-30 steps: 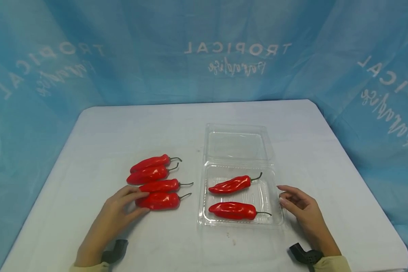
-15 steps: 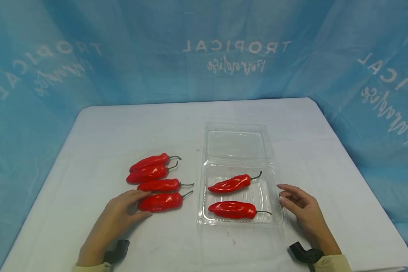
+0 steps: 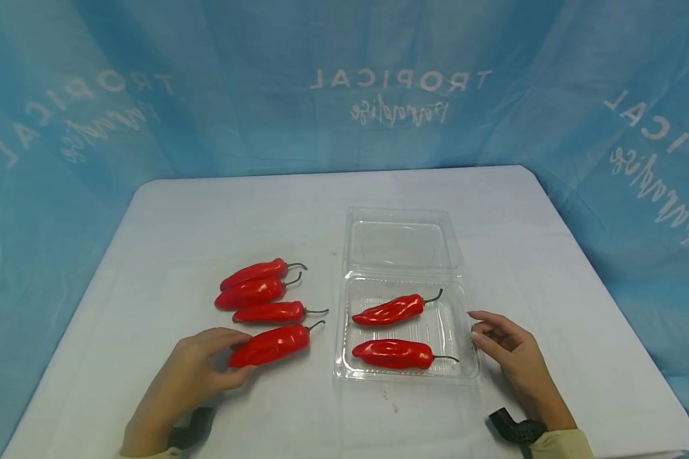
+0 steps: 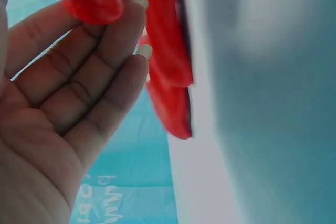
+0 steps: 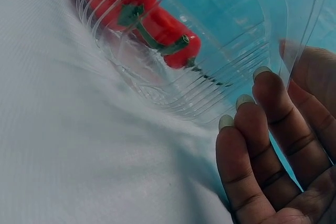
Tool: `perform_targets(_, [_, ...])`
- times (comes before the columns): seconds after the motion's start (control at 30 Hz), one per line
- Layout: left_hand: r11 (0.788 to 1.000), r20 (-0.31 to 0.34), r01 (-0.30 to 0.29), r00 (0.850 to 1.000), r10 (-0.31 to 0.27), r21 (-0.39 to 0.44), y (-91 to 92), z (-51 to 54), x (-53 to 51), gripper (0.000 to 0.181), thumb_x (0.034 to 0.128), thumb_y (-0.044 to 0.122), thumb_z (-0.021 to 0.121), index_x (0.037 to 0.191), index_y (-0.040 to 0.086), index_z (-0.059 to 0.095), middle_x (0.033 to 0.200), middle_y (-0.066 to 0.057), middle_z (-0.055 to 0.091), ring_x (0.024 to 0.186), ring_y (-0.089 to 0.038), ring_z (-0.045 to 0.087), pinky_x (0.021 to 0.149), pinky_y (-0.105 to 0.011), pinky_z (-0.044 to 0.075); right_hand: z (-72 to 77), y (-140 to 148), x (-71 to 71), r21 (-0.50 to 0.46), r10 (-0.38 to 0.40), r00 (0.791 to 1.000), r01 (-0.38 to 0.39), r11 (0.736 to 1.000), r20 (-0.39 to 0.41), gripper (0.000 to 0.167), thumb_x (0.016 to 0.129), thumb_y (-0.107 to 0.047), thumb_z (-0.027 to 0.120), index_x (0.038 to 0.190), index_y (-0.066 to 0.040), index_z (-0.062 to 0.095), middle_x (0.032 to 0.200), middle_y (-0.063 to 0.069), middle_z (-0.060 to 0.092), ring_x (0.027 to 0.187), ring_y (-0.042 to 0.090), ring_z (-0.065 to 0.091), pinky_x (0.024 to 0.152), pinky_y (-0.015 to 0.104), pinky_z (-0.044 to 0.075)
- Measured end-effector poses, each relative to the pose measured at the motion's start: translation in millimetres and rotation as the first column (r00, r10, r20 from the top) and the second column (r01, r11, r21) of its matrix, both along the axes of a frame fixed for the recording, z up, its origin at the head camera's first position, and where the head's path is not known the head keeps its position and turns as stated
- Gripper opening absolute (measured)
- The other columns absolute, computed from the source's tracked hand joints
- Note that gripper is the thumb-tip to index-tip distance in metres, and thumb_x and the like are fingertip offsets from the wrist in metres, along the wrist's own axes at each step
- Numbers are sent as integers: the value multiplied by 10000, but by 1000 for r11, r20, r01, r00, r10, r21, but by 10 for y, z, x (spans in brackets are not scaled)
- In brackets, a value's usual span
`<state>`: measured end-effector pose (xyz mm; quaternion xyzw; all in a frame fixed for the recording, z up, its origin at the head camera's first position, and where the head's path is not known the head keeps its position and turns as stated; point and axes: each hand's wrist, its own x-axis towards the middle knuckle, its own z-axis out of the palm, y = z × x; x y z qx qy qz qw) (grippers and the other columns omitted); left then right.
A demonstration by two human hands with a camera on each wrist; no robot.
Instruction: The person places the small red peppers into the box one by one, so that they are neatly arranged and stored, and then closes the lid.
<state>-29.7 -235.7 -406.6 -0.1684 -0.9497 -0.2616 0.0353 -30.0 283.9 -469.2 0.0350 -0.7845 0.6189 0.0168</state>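
In the head view, my left hand pinches a red chili pepper near its pointed end, fingers on the far side and thumb on the near side. The pepper lies slanted, its green stem toward the right. My right hand holds the right edge of a clear plastic clamshell box between fingers and thumb. Two red peppers lie apart inside its base. From the right wrist, my curled fingers meet the clear rim.
Three more red peppers, the nearest of them just beyond the held one, lie on the white table. The box's lid is folded back flat, away from me. A blue printed curtain hangs around the table.
My left hand has shifted slightly toward me, drawing the nearest pepper away from its neighbour. That pepper has turned, its pointed end swinging nearer. My right hand and the box have stayed put.
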Motion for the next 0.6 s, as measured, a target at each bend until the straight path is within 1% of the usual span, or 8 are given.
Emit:
perform_targets(0.1, [999,-84,2,996,2,41,-22,77,11,622,588,240,1022,1152,192,765,1091,74,749,947,-133,721,781,-410,621,2,4,4,4,-5,1000,5,1000,6,388,970,-34,689,1346,11,606,1004,60,671,872,138,651,744,243,570])
perform_targets(0.23, [997,-210,18,978,-1,78,-19,193,-17,679,535,173,1039,1155,169,765,1095,72,749,938,-122,727,780,-389,612,-3,10,5,14,-7,1000,7,1000,5,390,973,-44,688,1351,5,605,1010,79,672,875,145,650,746,245,570])
perform_targets(0.33, [992,-276,59,961,-27,109,34,264,-80,687,529,136,1036,1159,145,764,1106,53,750,960,-136,726,831,-273,575,-8,16,1,21,-8,1000,8,1000,-6,389,972,-38,688,1349,4,606,1010,94,672,877,146,650,746,244,570])
perform_targets(0.4, [986,-299,98,953,-55,133,93,290,-138,681,539,121,1029,1165,143,763,1116,44,749,982,-139,720,867,-189,530,-9,18,-1,22,-8,1000,8,1000,-10,387,973,-39,687,1349,1,608,1012,108,671,873,150,648,743,245,568])
perform_targets(0.47, [977,-311,142,946,-88,157,170,304,-200,679,552,112,1021,1177,140,759,1128,30,748,1002,-146,713,878,-147,504,-12,17,-5,27,-6,1000,6,1000,-11,384,976,-50,687,1349,-8,610,1016,122,670,865,154,646,743,247,566])
perform_targets(0.53, [969,-313,177,942,-117,171,262,309,-259,674,567,121,1016,1188,149,756,1140,29,745,1025,-143,704,867,-180,532,-12,12,-9,31,-5,1000,5,1000,-7,382,980,-71,689,1351,-21,611,1021,136,671,860,163,645,746,251,564])
perform_targets(0.6, [960,-311,207,940,-142,187,371,312,-313,669,575,123,1012,1193,150,756,1142,26,744,1034,-147,696,837,-258,581,-12,4,-15,37,-4,1000,4,999,-4,382,983,-93,692,1352,-34,613,1026,144,672,860,168,645,751,254,563])
